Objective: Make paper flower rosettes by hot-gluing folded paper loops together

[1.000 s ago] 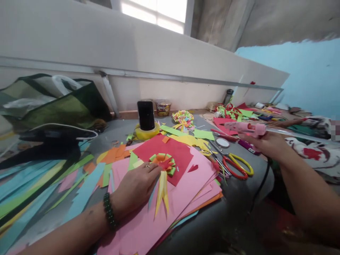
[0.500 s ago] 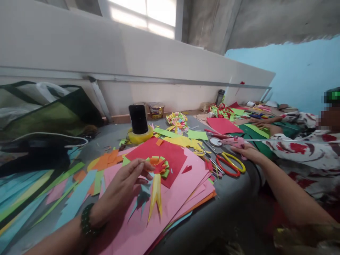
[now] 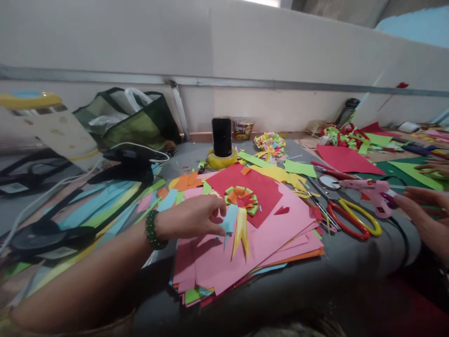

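My left hand [image 3: 198, 215], with a green bead bracelet on the wrist, hovers over pink sheets [image 3: 252, 252] with its fingers apart. Beside its fingertips is a light blue paper piece [image 3: 229, 220]. To the right of that lies a green and orange paper rosette [image 3: 241, 200] with a red centre and yellow ribbon tails [image 3: 241, 234], partly over a red sheet [image 3: 266, 187]. At the right edge my right hand [image 3: 423, 215] has its fingers spread, its fingertips close to the grip of a pink glue gun [image 3: 375, 192].
Red and yellow scissors [image 3: 354, 220] lie by the glue gun. A phone [image 3: 222, 137] stands in a yellow tape roll [image 3: 222, 160], near a cup [image 3: 242, 128] and a finished rosette [image 3: 270, 145]. A bottle [image 3: 59, 126] and bag are left. Another person's hand [image 3: 435, 166] shows at right.
The view has swung left and down. My right hand has loosened from around the glue gun. My left hand's fingers have opened beside the blue piece.
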A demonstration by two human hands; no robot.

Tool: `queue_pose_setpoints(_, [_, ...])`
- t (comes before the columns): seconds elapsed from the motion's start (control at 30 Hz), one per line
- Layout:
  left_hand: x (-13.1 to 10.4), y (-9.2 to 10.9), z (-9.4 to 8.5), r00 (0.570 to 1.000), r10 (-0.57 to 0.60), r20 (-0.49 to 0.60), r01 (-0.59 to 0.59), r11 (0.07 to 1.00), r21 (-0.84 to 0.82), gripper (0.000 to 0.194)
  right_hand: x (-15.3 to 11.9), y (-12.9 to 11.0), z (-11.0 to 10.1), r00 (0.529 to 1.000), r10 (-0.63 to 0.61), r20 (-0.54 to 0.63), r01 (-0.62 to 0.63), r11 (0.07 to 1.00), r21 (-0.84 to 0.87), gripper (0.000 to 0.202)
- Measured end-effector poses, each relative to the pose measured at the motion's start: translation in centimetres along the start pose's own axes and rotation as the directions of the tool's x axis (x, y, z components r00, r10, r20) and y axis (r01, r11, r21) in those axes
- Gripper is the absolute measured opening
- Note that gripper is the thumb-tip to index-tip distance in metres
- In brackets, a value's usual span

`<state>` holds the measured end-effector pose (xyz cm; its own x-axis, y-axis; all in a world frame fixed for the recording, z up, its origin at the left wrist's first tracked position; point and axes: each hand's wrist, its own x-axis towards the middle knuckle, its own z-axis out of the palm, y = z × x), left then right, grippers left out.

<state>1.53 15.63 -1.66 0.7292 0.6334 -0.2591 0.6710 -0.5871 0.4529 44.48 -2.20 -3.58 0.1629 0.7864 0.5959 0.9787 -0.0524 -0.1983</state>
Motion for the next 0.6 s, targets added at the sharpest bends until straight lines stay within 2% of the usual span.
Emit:
queue_pose_setpoints(0.03, [0.0, 0.2, 0.1, 1.000, -0.026, 0.004, 0.026, 0.999, 0.042, 0.020, 0.3, -2.2, 0.0, 0.992, 0.068, -0.109, -0.074, 0.996, -0.054, 0.022])
queue_pose_setpoints(0.1, [0.0, 0.5, 0.4, 0.999, -0.054, 0.010, 0.053, 0.994, 0.093, 0.022, 1.2, -6.4, 0.1, 0.989, 0.034, -0.141, -0.040, 0.998, -0.041, 0.027])
queue_pose_setpoints(0.17, [0.1, 0.6, 0.7, 0.999, -0.053, 0.012, 0.052, 0.994, 0.100, 0.025, 2.3, -9.9, 0.5, 0.983, -0.117, -0.140, 0.121, 0.992, 0.019, 0.025])
queue_pose_setpoints(0.27, [0.1, 0.4, 0.7, 0.999, -0.045, -0.014, 0.046, 0.995, 0.089, 0.026, 4.0, -14.0, 1.1, 0.945, -0.299, -0.133, 0.319, 0.934, 0.159, 0.016])
queue_pose_setpoints(0.37, [0.1, -0.2, 0.5, 1.000, -0.023, -0.019, 0.023, 1.000, 0.002, 0.028, 5.9, -17.3, 2.1, 0.897, -0.436, -0.066, 0.431, 0.834, 0.343, 0.011])
queue_pose_setpoints(0.47, [0.3, -1.0, 0.3, 0.998, 0.036, -0.060, -0.049, 0.972, -0.230, 0.027, 7.9, -20.4, 3.8, 0.872, -0.475, 0.118, 0.353, 0.777, 0.520, 0.014])
queue_pose_setpoints(0.53, [0.6, -1.3, 0.2, 0.983, 0.061, -0.175, -0.124, 0.918, -0.376, 0.029, 9.0, -22.0, 5.3, 0.829, -0.473, 0.297, 0.220, 0.765, 0.605, 0.017])
queue_pose_setpoints(0.6, [0.9, -1.4, 0.2, 0.950, 0.057, -0.306, -0.198, 0.868, -0.455, 0.035, 9.6, -23.2, 6.9, 0.768, -0.470, 0.435, 0.088, 0.750, 0.655, 0.019])
